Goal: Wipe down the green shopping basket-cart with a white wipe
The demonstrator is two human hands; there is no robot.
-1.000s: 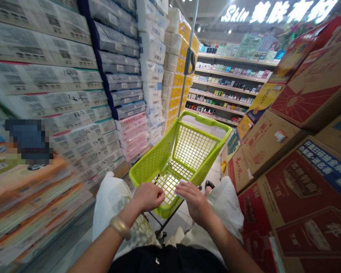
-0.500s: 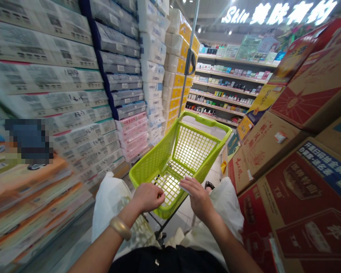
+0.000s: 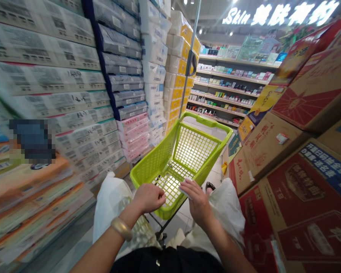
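Note:
A lime-green plastic shopping cart (image 3: 216,158) stands in front of my knees, its lattice basket holding nothing I can make out. My left hand (image 3: 150,197), with a gold-coloured bangle (image 3: 121,228) on the wrist, is curled into a loose fist over the near left rim. Nothing shows in its fingers. Over the near right side of the basket, my right hand (image 3: 197,199) is held out flat, fingers straight and side by side, with nothing in it. Whether either hand touches the rim, I cannot tell.
Tall stacks of wrapped paper packs (image 3: 74,79) line the left side. Cardboard cartons (image 3: 297,182) are piled on the right. A metal pole (image 3: 187,68) rises behind the cart, and shelves of small boxes (image 3: 230,72) stand beyond under a lit sign.
The view has shifted very slightly, so everything sits a little further right and lower. Both hands keep their shape and place over the cart.

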